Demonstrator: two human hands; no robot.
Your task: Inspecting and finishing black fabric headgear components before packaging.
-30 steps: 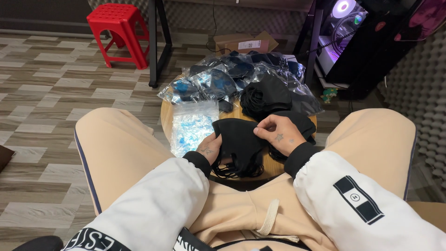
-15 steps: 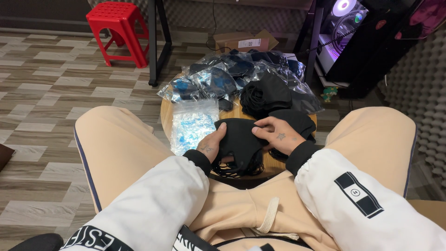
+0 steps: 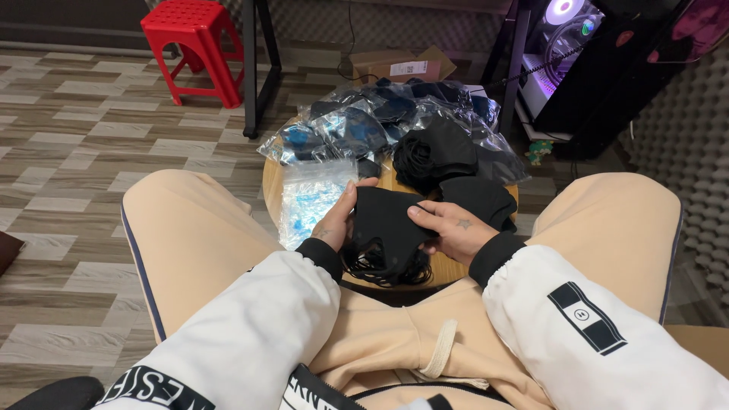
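Now both hands' (image 3: 395,224) grip lower on the black masks (image 3: 383,228).

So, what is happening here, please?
A seated person holds a stack of black fabric face masks with both hands over a small round wooden table between the knees. The left hand grips the stack's left edge, and the right hand pinches its right side. More loose black masks lie behind, next to clear plastic bags with dark items inside and one flat clear bag.
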